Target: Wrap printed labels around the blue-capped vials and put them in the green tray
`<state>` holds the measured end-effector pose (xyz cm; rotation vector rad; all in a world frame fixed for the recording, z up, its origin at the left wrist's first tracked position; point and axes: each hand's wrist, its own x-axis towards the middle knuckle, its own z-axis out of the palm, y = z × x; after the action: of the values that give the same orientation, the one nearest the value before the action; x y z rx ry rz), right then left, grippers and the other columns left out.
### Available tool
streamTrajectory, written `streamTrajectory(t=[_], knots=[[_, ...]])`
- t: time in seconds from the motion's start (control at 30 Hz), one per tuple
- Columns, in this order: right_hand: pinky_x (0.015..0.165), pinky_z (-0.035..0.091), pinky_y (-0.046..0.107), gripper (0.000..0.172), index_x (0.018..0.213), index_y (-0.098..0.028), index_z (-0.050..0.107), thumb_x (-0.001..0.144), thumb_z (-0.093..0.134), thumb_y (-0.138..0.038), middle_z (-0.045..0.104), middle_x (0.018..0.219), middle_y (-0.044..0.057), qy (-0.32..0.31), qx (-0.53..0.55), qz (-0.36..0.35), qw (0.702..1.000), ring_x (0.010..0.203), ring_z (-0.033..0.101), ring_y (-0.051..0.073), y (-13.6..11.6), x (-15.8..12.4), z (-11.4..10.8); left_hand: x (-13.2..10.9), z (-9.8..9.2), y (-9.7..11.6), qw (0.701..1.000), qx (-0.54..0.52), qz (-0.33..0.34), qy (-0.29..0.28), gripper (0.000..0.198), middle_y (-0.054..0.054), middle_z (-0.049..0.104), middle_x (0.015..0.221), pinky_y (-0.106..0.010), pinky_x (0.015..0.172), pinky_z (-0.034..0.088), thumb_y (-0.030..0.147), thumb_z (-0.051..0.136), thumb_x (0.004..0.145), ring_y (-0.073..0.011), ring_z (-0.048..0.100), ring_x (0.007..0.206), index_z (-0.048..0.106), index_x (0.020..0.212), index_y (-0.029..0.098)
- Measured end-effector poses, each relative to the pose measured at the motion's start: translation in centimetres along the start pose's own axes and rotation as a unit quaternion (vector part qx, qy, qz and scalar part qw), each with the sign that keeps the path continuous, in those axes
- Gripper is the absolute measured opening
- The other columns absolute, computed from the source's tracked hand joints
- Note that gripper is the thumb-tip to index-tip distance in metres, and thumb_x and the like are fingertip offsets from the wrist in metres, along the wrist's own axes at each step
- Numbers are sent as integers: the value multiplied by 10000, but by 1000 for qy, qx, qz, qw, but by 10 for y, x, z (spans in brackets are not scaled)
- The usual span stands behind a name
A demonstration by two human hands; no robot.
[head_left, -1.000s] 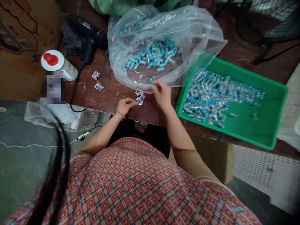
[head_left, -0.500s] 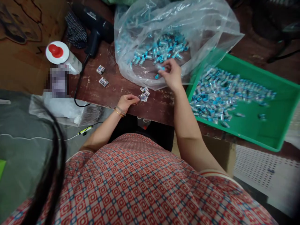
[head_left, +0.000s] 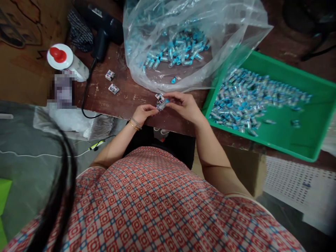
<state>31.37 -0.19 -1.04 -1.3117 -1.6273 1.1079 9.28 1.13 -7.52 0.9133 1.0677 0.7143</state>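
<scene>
My left hand (head_left: 143,113) is closed in a pinch at the table's front edge, its fingertips on what looks like a small printed label; the exact piece is hard to make out. My right hand (head_left: 185,105) pinches a small clear vial with a blue cap (head_left: 162,104), held right at the left fingertips. Just behind the fingers lies a small pile of printed labels (head_left: 159,96). Beyond them a clear plastic bag (head_left: 147,81) lies open, with many blue-capped vials (head_left: 181,49) in it. One blue-capped vial (head_left: 173,80) lies apart near the bag's mouth.
To the right, a green tray (head_left: 294,141) holds many labelled vials (head_left: 238,101). Two small label stacks (head_left: 113,89) lie left on the table. Further left are a black heat gun (head_left: 101,38) with its cord, a white bottle with a red top (head_left: 78,71) and a cardboard box (head_left: 23,77).
My right hand has come back from the bag toward me with a blue-capped vial and now meets my left hand. The left hand has stayed nearly in place.
</scene>
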Motion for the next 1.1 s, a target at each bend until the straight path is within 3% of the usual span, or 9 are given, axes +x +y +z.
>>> streamTrajectory(t=[0.1, 0.2, 0.37, 0.47, 0.63, 0.83, 0.93, 1.1], knots=[[806, 540, 349, 261, 1016, -245, 757, 873, 790, -460, 785, 1010, 30, 27, -29, 4, 999, 835, 672, 195, 7, -8, 7, -3, 5, -3, 1000, 4, 23, -2, 312, -50, 784, 857, -300, 812, 510, 349, 941, 654, -151, 684, 788, 802, 859, 161], [802, 527, 354, 195, 897, -227, 743, 889, 766, -420, 775, 933, 25, 50, -43, 1, 998, 803, 661, 192, 16, -17, 17, -6, 9, -8, 999, -11, 24, -25, 428, -74, 810, 958, -319, 884, 524, 427, 947, 665, -177, 720, 886, 818, 977, 165], [967, 555, 438, 139, 966, -264, 775, 874, 789, -367, 806, 1040, 29, 71, 1, 16, 997, 987, 733, 246, 26, -37, 44, -10, 13, -15, 993, -81, -51, -68, 499, -52, 784, 886, -286, 758, 539, 545, 940, 666, -142, 706, 777, 807, 971, 173], [1096, 509, 495, 133, 969, -300, 782, 847, 831, -322, 810, 1117, 24, 120, -18, 10, 993, 1141, 724, 266, 29, -47, 58, -13, 14, -16, 988, -105, -71, -93, 480, -40, 760, 839, -272, 710, 541, 552, 935, 684, -128, 687, 738, 799, 947, 175], [1081, 531, 484, 38, 891, -298, 783, 874, 800, -269, 821, 1088, 22, 147, 21, 2, 989, 1116, 744, 240, 33, -50, 65, -17, 13, -14, 985, -107, -81, -108, 444, -52, 762, 837, -263, 663, 523, 546, 926, 712, -131, 678, 731, 800, 924, 177], [1084, 544, 482, 40, 860, -284, 774, 851, 813, -287, 820, 1098, 23, 128, 38, 23, 991, 1105, 753, 243, 23, -45, 60, -18, 18, -8, 984, -111, -67, -125, 498, -51, 759, 837, -243, 641, 517, 585, 932, 679, -119, 674, 715, 785, 901, 165], [1060, 564, 467, 53, 877, -268, 750, 865, 791, -298, 810, 1094, 27, 132, 56, 19, 990, 1073, 760, 233, 18, -47, 46, -15, 23, -3, 984, -113, -60, -126, 522, -62, 771, 880, -246, 670, 539, 607, 918, 690, -130, 699, 753, 782, 934, 167], [1001, 599, 441, 181, 1019, -288, 677, 871, 779, -315, 757, 1055, 14, 258, 14, -3, 966, 1059, 747, 218, 22, -53, 1, -6, 25, 5, 993, -67, -30, -91, 531, -93, 796, 1080, -248, 708, 553, 567, 903, 730, -117, 693, 786, 781, 1079, 186]])
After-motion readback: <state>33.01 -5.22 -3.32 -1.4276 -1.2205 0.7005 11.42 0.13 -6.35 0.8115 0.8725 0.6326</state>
